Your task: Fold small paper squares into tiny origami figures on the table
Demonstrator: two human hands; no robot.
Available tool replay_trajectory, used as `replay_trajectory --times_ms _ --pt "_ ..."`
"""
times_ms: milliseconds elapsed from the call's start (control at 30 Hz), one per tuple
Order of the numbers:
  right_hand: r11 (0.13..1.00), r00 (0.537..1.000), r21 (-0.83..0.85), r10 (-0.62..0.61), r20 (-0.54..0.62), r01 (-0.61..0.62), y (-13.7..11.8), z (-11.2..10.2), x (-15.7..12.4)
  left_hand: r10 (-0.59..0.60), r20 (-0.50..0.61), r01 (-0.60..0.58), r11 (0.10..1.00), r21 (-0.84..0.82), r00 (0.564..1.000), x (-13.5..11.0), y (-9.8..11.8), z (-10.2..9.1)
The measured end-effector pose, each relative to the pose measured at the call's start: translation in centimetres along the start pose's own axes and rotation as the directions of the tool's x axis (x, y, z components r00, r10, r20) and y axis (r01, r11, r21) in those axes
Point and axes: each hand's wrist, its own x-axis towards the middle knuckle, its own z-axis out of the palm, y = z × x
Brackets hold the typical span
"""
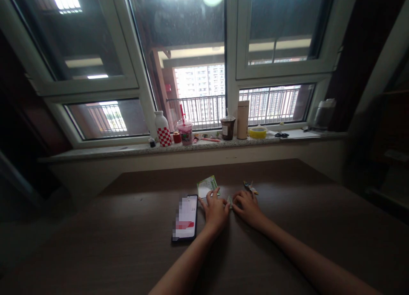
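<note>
A small paper (230, 202) sits between our two hands at the table (128, 227).
Our left hand (216, 209) and right hand (248, 207) bring bent fingers close to either side of it; we cannot tell whether they pinch it. Just past our left fingers lies a green card (206, 185), the phone (188, 218) near it; past our right, a folded scrap (251, 187). Beyond, a bottle (163, 132) and cup (228, 129) stand on the sill (134, 151).
</note>
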Motion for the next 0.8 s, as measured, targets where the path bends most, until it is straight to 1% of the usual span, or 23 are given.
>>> replay_trajectory --times_ms 167,300,467,633,800 --pt "0.999 1.000 0.025 0.020 0.013 -0.020 0.06 -0.13 0.10 -0.015 -0.003 0.015 1.000 -0.022 1.000 -0.05 0.06 -0.05" --pt "0.999 0.999 0.014 0.032 0.040 -0.033 0.00 -0.09 0.23 -0.016 -0.049 0.014 0.999 -0.045 0.999 -0.12 -0.06 0.11" --pt "0.998 0.996 -0.015 0.064 0.064 -0.063 -0.26 -0.21 0.37 -0.033 -0.072 0.029 0.998 -0.059 0.997 0.11 -0.14 0.25" --pt "0.996 0.993 -0.017 0.088 0.085 -0.086 -0.50 -0.43 0.51 -0.026 -0.078 0.020 0.997 -0.069 0.997 0.43 -0.01 0.09" --pt "0.992 0.989 -0.030 0.123 0.077 -0.121 -0.71 -0.26 0.66 -0.015 -0.077 0.009 0.997 -0.079 0.997 0.56 -0.06 -0.03"
